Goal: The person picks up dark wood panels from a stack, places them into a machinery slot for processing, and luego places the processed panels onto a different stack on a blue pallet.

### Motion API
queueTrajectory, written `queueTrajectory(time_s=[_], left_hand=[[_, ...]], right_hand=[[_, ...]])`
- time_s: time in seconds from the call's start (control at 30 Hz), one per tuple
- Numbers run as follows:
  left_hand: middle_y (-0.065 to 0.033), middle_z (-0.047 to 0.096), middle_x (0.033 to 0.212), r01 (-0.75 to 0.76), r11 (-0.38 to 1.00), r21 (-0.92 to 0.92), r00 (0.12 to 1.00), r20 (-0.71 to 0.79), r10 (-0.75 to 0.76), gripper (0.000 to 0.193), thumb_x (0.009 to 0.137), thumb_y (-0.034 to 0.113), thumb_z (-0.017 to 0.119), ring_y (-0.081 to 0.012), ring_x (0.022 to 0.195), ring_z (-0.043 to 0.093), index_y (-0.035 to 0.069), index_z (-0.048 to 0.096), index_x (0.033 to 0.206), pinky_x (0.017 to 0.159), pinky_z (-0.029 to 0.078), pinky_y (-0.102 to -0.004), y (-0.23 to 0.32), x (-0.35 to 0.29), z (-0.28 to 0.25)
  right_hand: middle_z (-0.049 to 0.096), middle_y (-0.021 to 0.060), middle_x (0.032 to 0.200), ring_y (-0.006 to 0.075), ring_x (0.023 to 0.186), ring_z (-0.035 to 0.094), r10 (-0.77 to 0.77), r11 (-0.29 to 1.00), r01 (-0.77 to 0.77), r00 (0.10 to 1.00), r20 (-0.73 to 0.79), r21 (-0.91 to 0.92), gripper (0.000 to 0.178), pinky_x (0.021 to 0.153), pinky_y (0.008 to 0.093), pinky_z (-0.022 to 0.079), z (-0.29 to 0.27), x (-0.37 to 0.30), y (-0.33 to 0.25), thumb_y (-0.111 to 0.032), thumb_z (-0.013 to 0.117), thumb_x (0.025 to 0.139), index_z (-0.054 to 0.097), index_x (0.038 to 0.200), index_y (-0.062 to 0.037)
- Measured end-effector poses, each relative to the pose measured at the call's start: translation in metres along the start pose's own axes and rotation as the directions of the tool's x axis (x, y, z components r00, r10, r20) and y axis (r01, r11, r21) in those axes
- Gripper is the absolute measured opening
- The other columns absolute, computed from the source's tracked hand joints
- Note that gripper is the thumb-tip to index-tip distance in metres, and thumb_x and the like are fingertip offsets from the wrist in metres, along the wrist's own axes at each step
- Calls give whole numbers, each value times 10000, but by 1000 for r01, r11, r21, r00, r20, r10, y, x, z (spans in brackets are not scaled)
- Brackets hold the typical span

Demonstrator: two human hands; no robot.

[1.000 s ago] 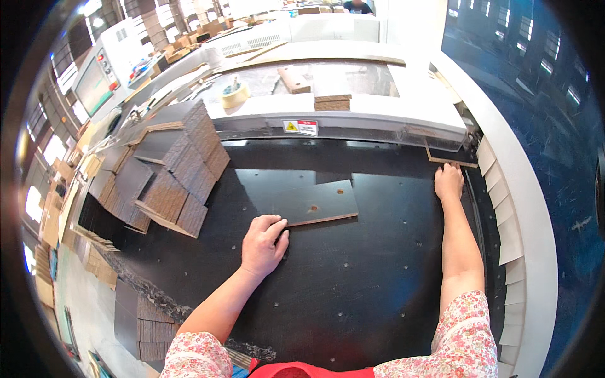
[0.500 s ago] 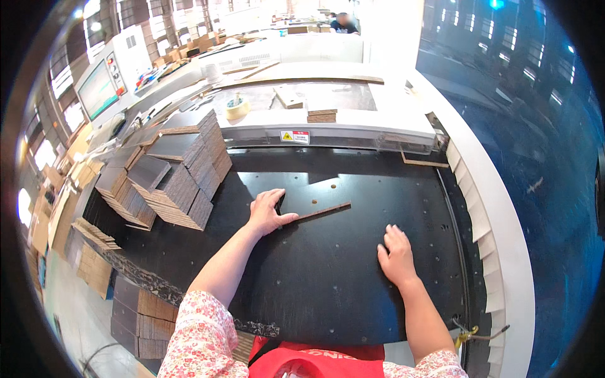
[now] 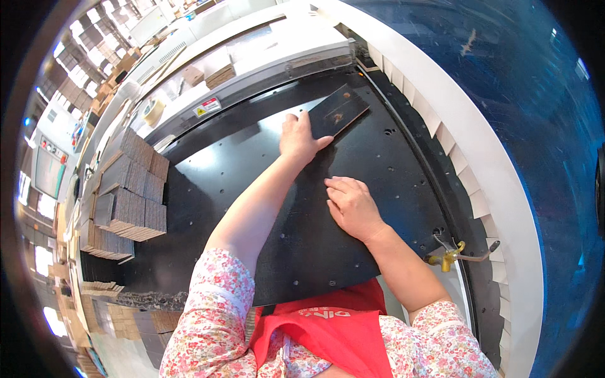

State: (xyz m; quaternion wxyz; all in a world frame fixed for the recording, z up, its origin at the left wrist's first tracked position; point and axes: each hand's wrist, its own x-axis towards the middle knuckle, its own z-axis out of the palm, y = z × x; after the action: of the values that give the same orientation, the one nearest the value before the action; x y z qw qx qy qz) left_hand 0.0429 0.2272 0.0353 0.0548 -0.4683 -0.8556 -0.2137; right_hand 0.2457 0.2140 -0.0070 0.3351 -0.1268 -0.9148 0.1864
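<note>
My left hand (image 3: 299, 138) grips the near left end of a dark, flat rectangular board (image 3: 341, 114), thumb along one edge and fingers on the opposite side. The board lies slanted over the far part of the black table (image 3: 252, 189), and its long brown edge shows on the right. Nearer to me, my right hand (image 3: 354, 209) rests low over the table with loosely bent fingers, the thumb apart from them. Nothing shows in it, and it is apart from the board.
Stacks of dark-faced boards (image 3: 135, 189) stand on the table's left side. A white machine beam with a warning label (image 3: 207, 107) crosses the back, with a tape roll (image 3: 152, 111) behind it. A yellow air gun (image 3: 449, 257) hangs at the right by pale pleated covers (image 3: 454, 154).
The view has turned to the right. My left hand has moved forward and right with the board, whose broad face now shows. My right hand has come closer to the left one.
</note>
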Motion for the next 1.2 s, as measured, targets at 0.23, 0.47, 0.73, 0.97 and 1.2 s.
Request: queueTrajectory(time_s=[0.23, 0.47, 0.73, 0.97, 1.2], left_hand=[[-200, 586, 1131, 6, 995, -100, 984, 180, 12, 563, 661, 324, 876, -335, 1033, 633, 11, 615, 1050, 864, 529, -431, 74, 59, 7], [-130, 687, 938, -408, 873, 267, 912, 73, 404, 182, 893, 137, 601, -350, 916, 678, 66, 486, 1014, 756, 527, -469, 99, 58, 20], [-54, 657, 1083, -447, 785, 429, 877, 36, 479, 246, 865, 125, 568, -249, 973, 671, 132, 551, 1111, 775, 533, -387, 81, 51, 35], [-49, 671, 1049, -479, 713, 511, 830, -1, 558, 227, 868, 130, 566, -243, 935, 680, 128, 565, 1096, 787, 521, -401, 69, 47, 39], [-164, 706, 906, -184, 958, 221, 983, 26, 183, 120, 916, 191, 538, -348, 860, 688, 84, 555, 967, 798, 476, -484, 58, 53, 15]], right_hand=[[640, 65, 1186, 240, 1152, 583, -14, 998, 15, 1000, -17, 67, 188, 990, 420, 438, 12, -6, 11, -112, 654, 832, 676, 1006, -45], [639, 29, 1196, 212, 1174, 561, 34, 999, -34, 999, 5, -7, 176, 1014, 388, 412, 13, -3, 8, -143, 646, 821, 687, 981, -84], [656, 37, 1153, 208, 1154, 569, 18, 1000, -19, 999, -37, -19, 166, 987, 398, 422, 17, -6, 7, -180, 577, 866, 686, 933, -74], [657, 29, 1153, 202, 1174, 551, 36, 999, -36, 999, -11, -34, 191, 988, 385, 411, 15, -4, 4, -194, 542, 917, 691, 933, -75], [653, 23, 1174, 210, 1165, 549, 33, 998, -31, 998, 44, -54, 182, 986, 376, 400, 8, -2, 5, -170, 574, 901, 704, 986, -76]])
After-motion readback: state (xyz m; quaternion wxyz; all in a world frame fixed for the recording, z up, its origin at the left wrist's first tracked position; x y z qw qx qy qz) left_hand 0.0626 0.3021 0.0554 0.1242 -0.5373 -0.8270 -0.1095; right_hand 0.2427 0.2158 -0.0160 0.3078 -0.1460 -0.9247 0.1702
